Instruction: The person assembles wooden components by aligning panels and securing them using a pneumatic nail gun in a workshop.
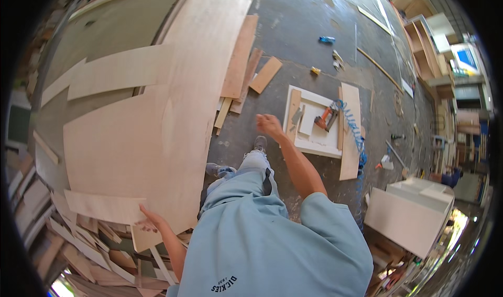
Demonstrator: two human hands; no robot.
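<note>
My left hand (pixel 150 219) is at the right end of a pale plywood strip (pixel 102 205), at the near edge of the stacked boards. Its thumb and fingers are spread, slightly blurred; whether they touch the strip I cannot tell. Beside it lies a wide plywood sheet (pixel 118 145), and beyond that a long pale panel (pixel 201 45) runs away from me. My right hand (pixel 268 125) is held out over the dark floor with its fingers curled in, and nothing shows in it. Nearest to it is a white framed panel (pixel 315 146) on the floor.
An orange-and-black nail gun (pixel 326 118) lies on the white panel, its coiled blue hose (pixel 356 132) running beside a plywood strip (pixel 350 158). Short boards (pixel 266 74) lie ahead. A white cabinet (pixel 408 213) stands at right. Offcuts (pixel 78 244) are heaped at lower left.
</note>
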